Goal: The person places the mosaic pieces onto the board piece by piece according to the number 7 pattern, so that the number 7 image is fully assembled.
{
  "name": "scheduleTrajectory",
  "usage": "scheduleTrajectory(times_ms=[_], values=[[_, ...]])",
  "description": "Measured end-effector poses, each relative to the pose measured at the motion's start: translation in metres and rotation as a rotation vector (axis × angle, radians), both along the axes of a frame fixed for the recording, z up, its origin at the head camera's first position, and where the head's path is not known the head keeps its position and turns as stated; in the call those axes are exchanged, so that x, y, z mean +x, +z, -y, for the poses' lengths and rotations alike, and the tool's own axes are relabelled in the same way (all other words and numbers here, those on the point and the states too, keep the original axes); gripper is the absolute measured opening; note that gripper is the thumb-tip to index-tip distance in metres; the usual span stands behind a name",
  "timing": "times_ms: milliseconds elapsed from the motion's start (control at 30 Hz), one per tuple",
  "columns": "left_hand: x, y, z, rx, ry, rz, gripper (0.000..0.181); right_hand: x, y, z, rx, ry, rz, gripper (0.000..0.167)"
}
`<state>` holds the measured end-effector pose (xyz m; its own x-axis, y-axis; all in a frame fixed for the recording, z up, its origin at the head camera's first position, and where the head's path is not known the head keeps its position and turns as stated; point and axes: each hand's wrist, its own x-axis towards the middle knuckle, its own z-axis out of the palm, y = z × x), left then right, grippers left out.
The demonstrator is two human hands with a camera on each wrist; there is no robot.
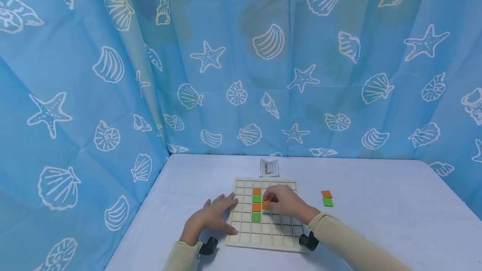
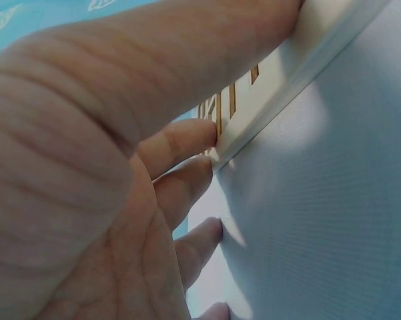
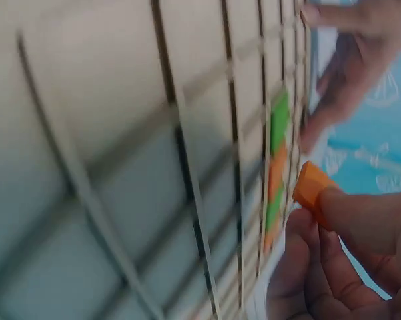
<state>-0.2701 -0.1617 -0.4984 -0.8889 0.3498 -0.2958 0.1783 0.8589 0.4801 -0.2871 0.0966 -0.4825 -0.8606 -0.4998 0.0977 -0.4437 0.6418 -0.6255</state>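
A pale wooden grid board (image 1: 241,238) lies on the white table. In one of its columns sit two orange tiles and two green tiles, alternating; the lowest is a green tile (image 1: 256,217). My right hand (image 1: 287,200) pinches an orange tile (image 3: 309,189) between thumb and fingers, just right of that column. The right wrist view shows this tile raised off the grid. My left hand (image 1: 214,214) has its fingers spread at the board's left edge, the thumb touching the frame. In the left wrist view the fingertips (image 2: 210,133) meet the board's side and the table.
To the right of the board lie a loose orange tile (image 1: 326,194) and a loose green tile (image 1: 328,202), touching. A folded card (image 1: 269,168) printed with a grid stands behind the board. Blue shell-patterned curtains (image 1: 233,74) hang at the back and left.
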Motion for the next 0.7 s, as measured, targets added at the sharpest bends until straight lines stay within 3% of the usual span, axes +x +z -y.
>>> scheduleTrajectory(times_ms=[133, 300, 567, 700], values=[[-0.001, 0.000, 0.000, -0.006, 0.000, 0.006, 0.094, 0.010, -0.010, 0.014, 0.006, 0.074, 0.036, 0.009], [-0.003, 0.000, -0.001, -0.006, -0.004, 0.010, 0.094, 0.020, -0.014, 0.022, 0.015, 0.109, 0.072, 0.007], [-0.001, -0.001, 0.000, -0.023, -0.008, -0.007, 0.096, 0.025, -0.017, 0.022, 0.052, 0.171, 0.074, 0.004], [0.000, 0.000, 0.000, -0.020, -0.006, -0.003, 0.095, 0.027, -0.017, 0.021, 0.078, 0.171, 0.149, 0.013]])
